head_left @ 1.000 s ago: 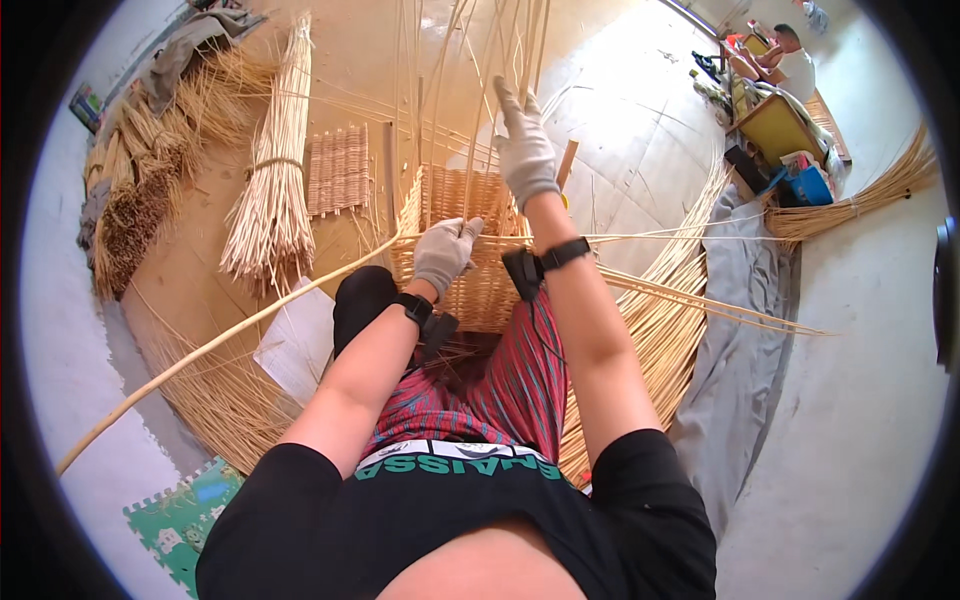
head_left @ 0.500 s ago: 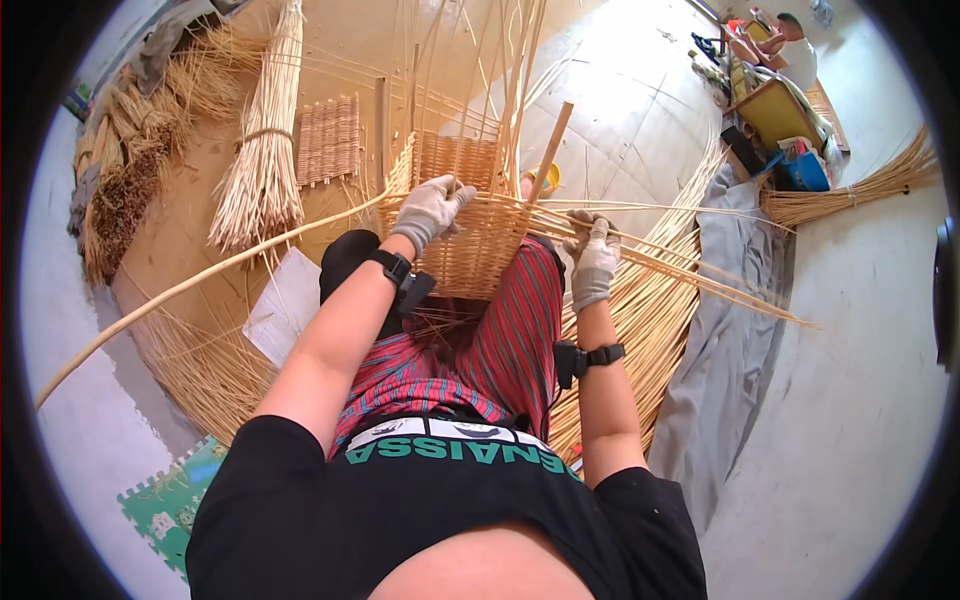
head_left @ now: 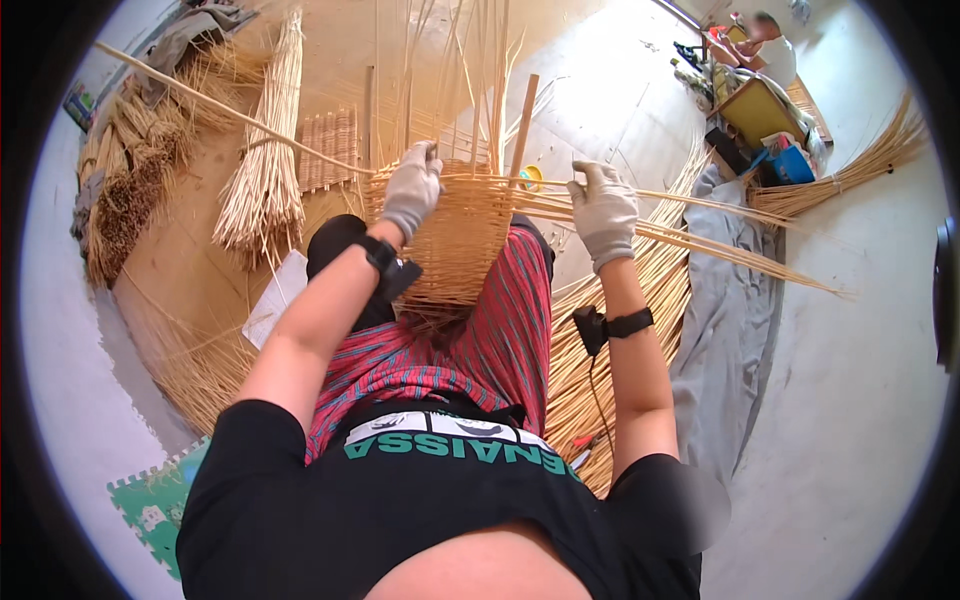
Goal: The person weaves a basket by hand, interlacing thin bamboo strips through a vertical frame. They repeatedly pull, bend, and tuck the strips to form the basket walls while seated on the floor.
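Observation:
A woven wicker basket (head_left: pixel 455 235) stands between my knees, with tall upright stakes (head_left: pixel 497 110) rising from it. My gloved left hand (head_left: pixel 412 190) is at its near left rim, fingers closed in a pinch; what they hold is hidden. A long pale rod (head_left: pixel 235 115) runs from the upper left to the rim beside this hand. To the right of the basket, my gloved right hand (head_left: pixel 606 212) has bent fingers closed on a thin wicker strand (head_left: pixel 665 198) that trails off right. More loose strands (head_left: pixel 730 258) pass beneath that hand. A flat wooden stick (head_left: pixel 525 125) slants up at the basket's right corner.
A tied wicker bundle (head_left: pixel 265 170) and a woven panel (head_left: pixel 328 150) lie at the far left. Long rods (head_left: pixel 640 330) and grey cloth (head_left: pixel 715 330) spread to my right. A blue container (head_left: pixel 793 166) and a seated person (head_left: pixel 775 55) are at the far right.
The long rod's free end has swung from lower left to upper left. My right hand has risen and turned upright, slightly farther right. My left hand has moved up a little along the rim.

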Tool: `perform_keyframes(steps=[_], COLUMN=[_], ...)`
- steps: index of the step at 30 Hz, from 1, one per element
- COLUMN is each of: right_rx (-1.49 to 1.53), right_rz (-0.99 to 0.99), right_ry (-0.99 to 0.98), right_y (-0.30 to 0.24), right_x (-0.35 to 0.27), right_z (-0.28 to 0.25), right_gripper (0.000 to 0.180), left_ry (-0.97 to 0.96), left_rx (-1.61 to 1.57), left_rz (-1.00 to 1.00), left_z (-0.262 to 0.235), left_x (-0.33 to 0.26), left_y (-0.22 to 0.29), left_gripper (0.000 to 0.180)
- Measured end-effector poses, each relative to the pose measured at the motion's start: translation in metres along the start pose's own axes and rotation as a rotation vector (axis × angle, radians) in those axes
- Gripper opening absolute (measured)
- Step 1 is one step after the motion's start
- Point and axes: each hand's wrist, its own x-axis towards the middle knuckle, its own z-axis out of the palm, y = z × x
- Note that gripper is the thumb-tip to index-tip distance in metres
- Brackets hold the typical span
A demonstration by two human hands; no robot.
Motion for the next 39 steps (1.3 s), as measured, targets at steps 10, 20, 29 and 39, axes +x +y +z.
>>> perform_keyframes(steps=[10,20,29,39], right_rx=[-0.416,-0.223,-0.057,-0.326], right_rz=[-0.299,0.173,0.369,-0.343], right_ry=[-0.466,-0.673,-0.845,-0.417], right_y=[-0.018,0.124,0.117,0.092], right_x=[-0.076,0.026,0.008,0.000], right_z=[0.022,0.062,0.061,-0.008], right_gripper=[0.016,0.038,0.060,0.028], left_ry=[-0.503,-0.431,-0.364,-0.374], left_rx=[0.558,0.435,0.472,0.559], left_rz=[0.444,0.439,0.503,0.535], left_z=[0.055,0.061,0.065,0.075], left_x=[-0.018,-0.020,-0.020,-0.020], left_y=[0.053,0.046,0.041,0.035], left_gripper=[0.105,0.103,0.104,0.099])
